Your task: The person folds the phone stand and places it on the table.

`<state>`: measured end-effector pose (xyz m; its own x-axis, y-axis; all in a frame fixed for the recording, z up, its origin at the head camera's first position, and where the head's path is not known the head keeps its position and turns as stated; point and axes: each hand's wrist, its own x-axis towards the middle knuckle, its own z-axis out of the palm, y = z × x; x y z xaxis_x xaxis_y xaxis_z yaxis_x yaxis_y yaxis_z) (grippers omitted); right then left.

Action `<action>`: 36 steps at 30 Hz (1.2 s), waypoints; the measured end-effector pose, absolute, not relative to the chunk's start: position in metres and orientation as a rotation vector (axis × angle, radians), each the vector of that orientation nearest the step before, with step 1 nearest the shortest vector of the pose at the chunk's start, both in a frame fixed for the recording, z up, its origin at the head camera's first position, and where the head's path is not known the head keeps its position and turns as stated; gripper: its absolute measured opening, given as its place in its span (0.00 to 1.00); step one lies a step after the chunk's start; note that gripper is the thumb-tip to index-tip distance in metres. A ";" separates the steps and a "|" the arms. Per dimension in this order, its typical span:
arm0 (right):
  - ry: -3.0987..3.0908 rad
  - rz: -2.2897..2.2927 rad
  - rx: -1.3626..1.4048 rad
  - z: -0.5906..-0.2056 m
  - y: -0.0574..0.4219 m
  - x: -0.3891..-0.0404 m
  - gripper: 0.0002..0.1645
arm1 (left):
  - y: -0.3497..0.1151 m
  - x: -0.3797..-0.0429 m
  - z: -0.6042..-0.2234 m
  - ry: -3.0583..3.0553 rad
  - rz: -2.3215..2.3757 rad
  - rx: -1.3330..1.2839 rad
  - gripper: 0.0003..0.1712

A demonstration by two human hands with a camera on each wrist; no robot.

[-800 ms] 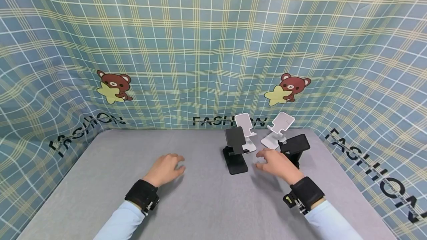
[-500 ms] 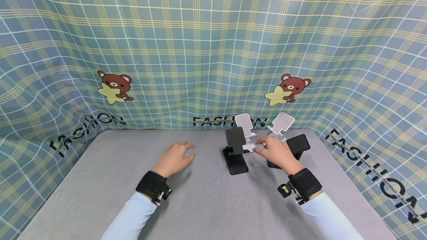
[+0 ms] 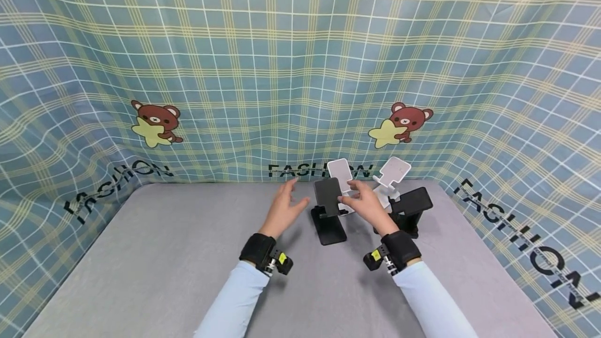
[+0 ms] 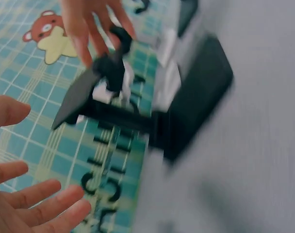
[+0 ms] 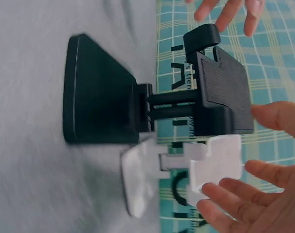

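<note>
A black phone stand [image 3: 328,198] stands upright on the grey table, its base toward me. My right hand [image 3: 371,206] is at its right side, with thumb and fingers spread. In the right wrist view the thumb [image 5: 278,116] is at the edge of the black holder plate; I cannot tell whether it touches. My left hand [image 3: 281,210] is to the left of this stand, fingers apart and holding nothing. A white phone stand [image 3: 340,171] is just behind the black one, its lower part partly hidden. In the left wrist view the black stand is blurred.
Another white phone stand [image 3: 394,171] is at the back right, partly behind my right hand. A second black phone stand [image 3: 411,203] stands to the right, near my right wrist. Plaid cloth [image 3: 235,93] walls the grey table [image 3: 164,254] at the back and sides.
My left hand has moved right and forward, close to the front black phone stand. My right hand has moved left and forward to that stand's right side. The stands keep their places.
</note>
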<state>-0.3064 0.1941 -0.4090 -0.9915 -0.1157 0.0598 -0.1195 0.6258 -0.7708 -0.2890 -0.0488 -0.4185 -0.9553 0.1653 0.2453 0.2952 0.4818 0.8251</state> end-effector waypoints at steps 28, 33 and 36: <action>-2.348 1.853 -0.019 -0.433 0.156 -0.311 0.28 | 0.008 -0.298 -0.444 -2.195 -2.195 -0.133 0.31; -2.329 1.874 0.027 -0.425 0.149 -0.303 0.29 | -0.001 -0.288 -0.430 -2.185 -2.194 -0.155 0.32; -2.323 1.883 0.056 -0.418 0.143 -0.296 0.28 | -0.009 -0.273 -0.413 -2.187 -2.169 -0.190 0.31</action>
